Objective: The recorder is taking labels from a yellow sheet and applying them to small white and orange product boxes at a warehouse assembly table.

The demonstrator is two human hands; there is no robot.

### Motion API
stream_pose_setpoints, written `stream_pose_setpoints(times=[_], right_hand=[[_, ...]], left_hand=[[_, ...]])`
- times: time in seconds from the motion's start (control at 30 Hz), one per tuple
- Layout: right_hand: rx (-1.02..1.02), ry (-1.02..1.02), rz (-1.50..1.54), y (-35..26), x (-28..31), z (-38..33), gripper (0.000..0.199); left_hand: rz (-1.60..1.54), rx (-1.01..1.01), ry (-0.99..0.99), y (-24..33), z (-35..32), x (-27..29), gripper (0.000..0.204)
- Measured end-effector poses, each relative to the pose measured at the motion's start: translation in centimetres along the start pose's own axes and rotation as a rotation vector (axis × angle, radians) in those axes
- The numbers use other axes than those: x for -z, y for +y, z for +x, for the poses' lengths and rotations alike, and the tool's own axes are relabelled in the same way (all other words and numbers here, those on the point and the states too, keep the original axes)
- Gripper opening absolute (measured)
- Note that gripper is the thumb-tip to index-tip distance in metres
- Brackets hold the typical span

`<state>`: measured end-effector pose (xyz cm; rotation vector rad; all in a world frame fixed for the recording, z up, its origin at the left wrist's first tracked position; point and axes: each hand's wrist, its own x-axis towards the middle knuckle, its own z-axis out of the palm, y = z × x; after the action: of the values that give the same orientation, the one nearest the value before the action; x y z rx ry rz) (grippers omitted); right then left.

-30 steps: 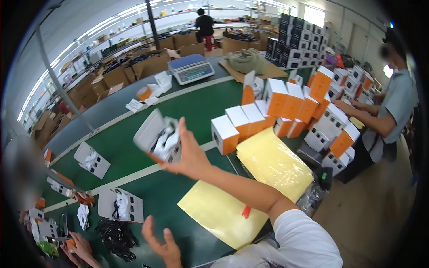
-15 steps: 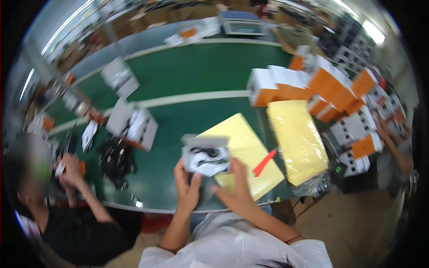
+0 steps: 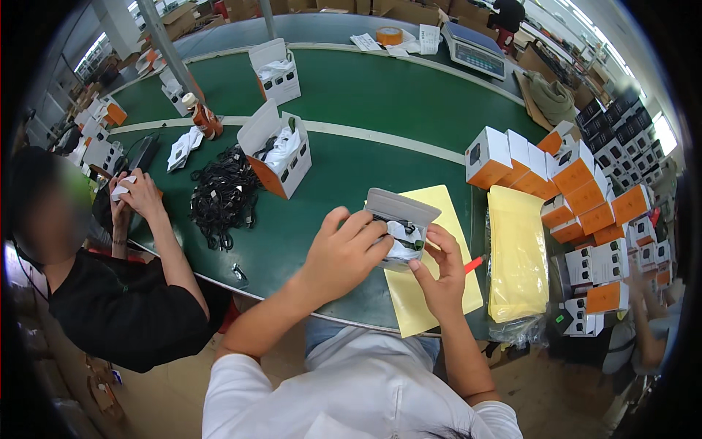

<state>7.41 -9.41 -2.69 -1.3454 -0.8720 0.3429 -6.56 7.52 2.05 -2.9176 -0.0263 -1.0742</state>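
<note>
Orange-and-white cartons [image 3: 556, 183] are standing stacked at the right of the green table [image 3: 380, 102], beside yellow padded envelopes [image 3: 515, 252]. Both hands are gripping a small open box [image 3: 401, 223] above the table's near edge, flap tilting up and away, white and black contents inside: the left hand [image 3: 344, 252] is curling round its side, the right hand [image 3: 439, 274] pinching its near corner.
</note>
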Motion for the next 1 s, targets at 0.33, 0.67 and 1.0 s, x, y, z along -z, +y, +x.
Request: stream_pose_setpoints(times=[0.33,0.67,1.0], right_hand=[[0.195,-0.092,-0.274,0.1,0.5,0.5,0.042],[-0.075,-0.126,-0.184,-1.7,-0.2,2.4,0.048],[0.058,-0.279,-0.022,1.4,0.8,2.7,0.042]], left_hand=[[-0.062,-0.003,-0.199,1.1,1.7,-0.8,0.028],[0.010,-0.056,0.215,-1.2,-2.3,-0.5,0.036],[-0.998,0.469,0.232,-2.5,-3.6,-5.2,0.043]])
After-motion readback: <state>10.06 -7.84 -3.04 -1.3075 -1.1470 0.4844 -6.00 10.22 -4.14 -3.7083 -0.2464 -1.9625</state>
